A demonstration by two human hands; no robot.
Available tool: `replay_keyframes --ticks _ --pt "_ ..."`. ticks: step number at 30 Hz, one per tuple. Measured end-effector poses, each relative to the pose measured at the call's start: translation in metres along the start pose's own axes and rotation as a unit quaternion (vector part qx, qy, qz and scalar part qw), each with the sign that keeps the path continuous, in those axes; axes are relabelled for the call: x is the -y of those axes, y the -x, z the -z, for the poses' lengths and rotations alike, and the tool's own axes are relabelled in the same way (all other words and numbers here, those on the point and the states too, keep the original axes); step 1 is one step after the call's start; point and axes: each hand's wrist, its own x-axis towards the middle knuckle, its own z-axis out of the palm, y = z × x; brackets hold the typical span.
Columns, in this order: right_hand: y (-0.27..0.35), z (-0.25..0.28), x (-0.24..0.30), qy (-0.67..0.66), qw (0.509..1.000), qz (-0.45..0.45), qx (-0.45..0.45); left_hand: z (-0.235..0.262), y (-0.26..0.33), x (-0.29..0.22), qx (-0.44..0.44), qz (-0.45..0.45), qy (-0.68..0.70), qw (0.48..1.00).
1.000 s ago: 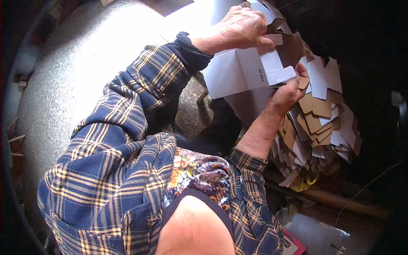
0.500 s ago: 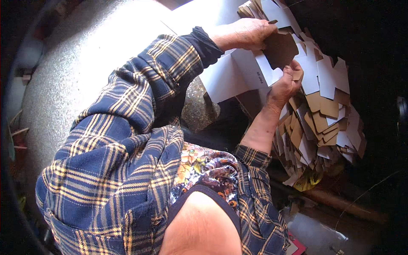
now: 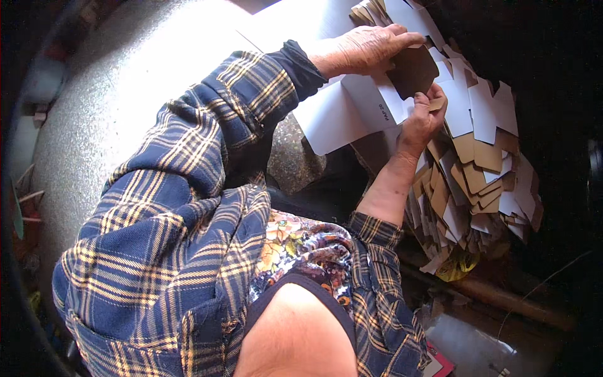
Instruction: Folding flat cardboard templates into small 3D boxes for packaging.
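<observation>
A flat-folding cardboard box (image 3: 367,103), white outside and brown inside, lies partly opened out in front of me, with dark print on one white panel. My left hand (image 3: 370,49) is at its far end, fingers stretched along the upper edge of the brown opening; its thumb is mostly hidden. On the near right side, my right hand (image 3: 424,122) pinches a small brown flap between thumb and fingers. The brown inside (image 3: 412,72) shows between the two hands.
To the right stands a big heap of flattened white-and-brown cardboard blanks (image 3: 480,151), stacked unevenly. A yellow plastic bag (image 3: 456,269) shows beneath it. A speckled grey surface (image 3: 88,132) lies to the left, strongly lit. A clear plastic sheet or bag (image 3: 468,339) is at the lower right.
My left hand's fingers have straightened out and reached further right along the box's upper edge. My right hand keeps its pinch on the flap, almost in the same place.
</observation>
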Motion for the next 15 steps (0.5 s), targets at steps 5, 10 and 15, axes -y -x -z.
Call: replay_keyframes --ticks 5,10,15 --pt "-0.001 0.008 0.000 -0.014 1.000 -0.008 -0.022 -0.001 -0.006 0.000 -0.056 -0.015 0.068 0.996" --pt "-0.001 0.009 -0.005 -0.021 1.000 -0.002 -0.021 -0.004 -0.005 0.011 -0.048 -0.039 0.051 0.997" --pt "0.001 0.010 -0.005 0.029 0.999 0.033 -0.013 -0.002 -0.003 0.011 -0.001 -0.054 0.061 0.997"
